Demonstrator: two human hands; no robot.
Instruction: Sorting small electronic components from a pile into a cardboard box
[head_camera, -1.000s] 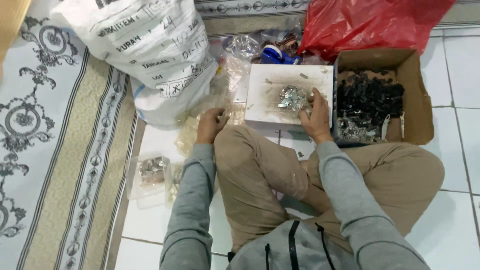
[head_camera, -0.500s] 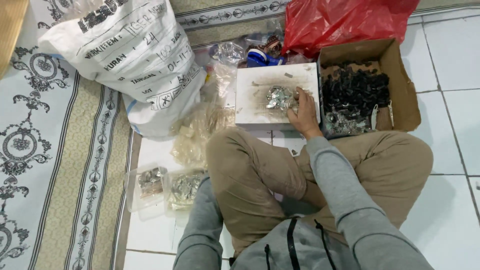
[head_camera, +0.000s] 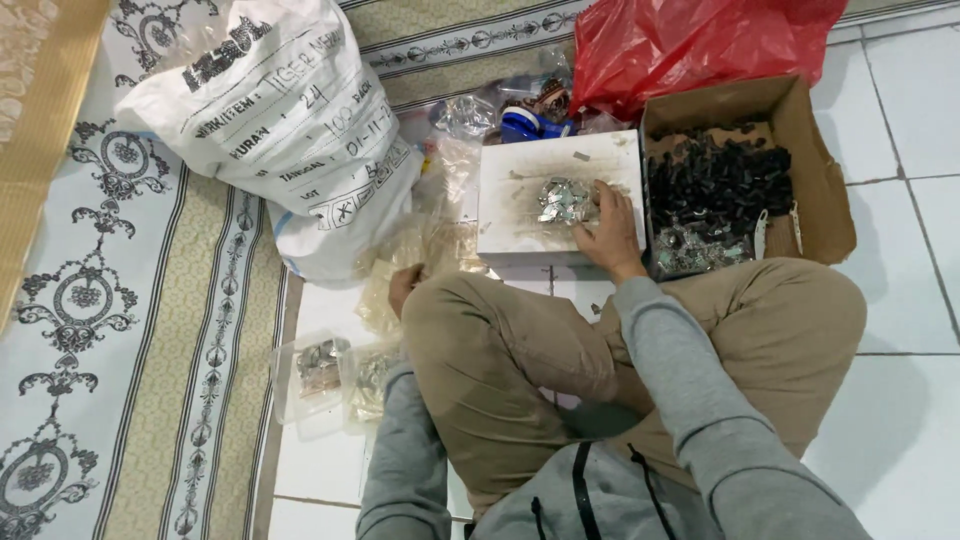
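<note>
right hand (head_camera: 607, 232) lay palm down on the white tray (head_camera: 520, 215), fingers curled loosely over the heap of small silvery metal pieces (head_camera: 565, 198), touching them rather than clamped on any. left hand (head_camera: 402, 287) was mostly hidden behind the knee beside the clear plastic bags (head_camera: 420, 255); its grip couldn't be told. a careless sweep could have pushed the shiny, crumpled-looking pieces off the tray's edge onto the tiled floor (head_camera: 900, 420) or into the cardboard box (head_camera: 820, 210) of dark parts.
</note>
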